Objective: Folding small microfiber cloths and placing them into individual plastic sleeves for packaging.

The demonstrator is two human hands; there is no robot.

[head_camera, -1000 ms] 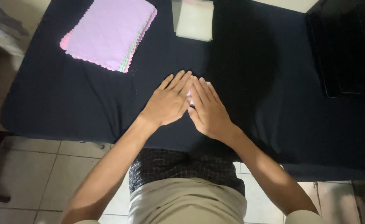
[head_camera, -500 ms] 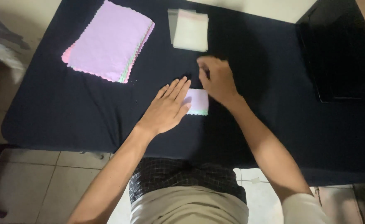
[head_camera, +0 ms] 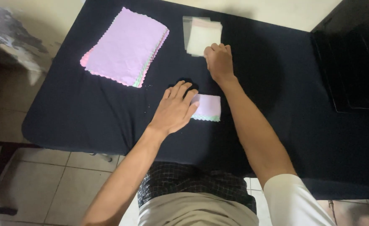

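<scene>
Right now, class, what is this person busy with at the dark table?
A person stands at a table covered in dark cloth. The left hand lies flat on a small folded lilac cloth near the table's front edge. The right hand reaches further back and touches a stack of clear plastic sleeves. To the left lies a pile of unfolded cloths, lilac on top with pink and green edges showing beneath. A black case sits at the right.

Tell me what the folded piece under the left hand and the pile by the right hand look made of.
Folded piece: soft matte cloth, likely microfiber, judging by its pinked zigzag edge. Pile at the right hand: seemingly clear glossy plastic sleeves, translucent with sheen. Left hand rests flat on the cloth.
</scene>
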